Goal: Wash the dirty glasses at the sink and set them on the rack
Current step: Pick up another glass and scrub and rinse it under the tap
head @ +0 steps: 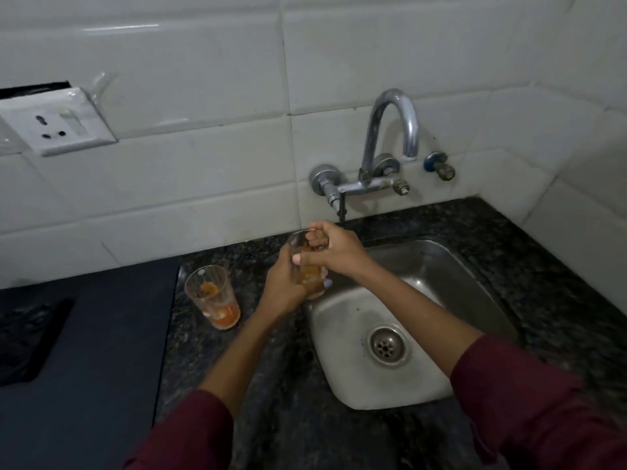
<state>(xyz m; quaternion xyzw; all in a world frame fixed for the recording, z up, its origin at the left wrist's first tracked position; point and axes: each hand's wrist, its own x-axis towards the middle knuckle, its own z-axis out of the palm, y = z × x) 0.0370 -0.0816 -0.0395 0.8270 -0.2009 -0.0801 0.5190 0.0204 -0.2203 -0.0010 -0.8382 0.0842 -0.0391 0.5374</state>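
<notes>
A clear glass [309,278] smeared with orange residue is held above the left rim of the steel sink [451,266]. My left hand [283,286] wraps around its body from the left. My right hand [334,252] reaches over its top, with fingers inside the rim. A second dirty glass [213,296] with orange dregs stands upright on the dark granite counter [271,385], left of my hands. No water runs from the curved tap [393,130].
A drain [388,346] sits in the sink's middle. A dark blue surface [88,351] with a black mat lies to the left. A wall socket [57,125] is mounted on the white tiles. A small valve [439,166] sticks out right of the tap.
</notes>
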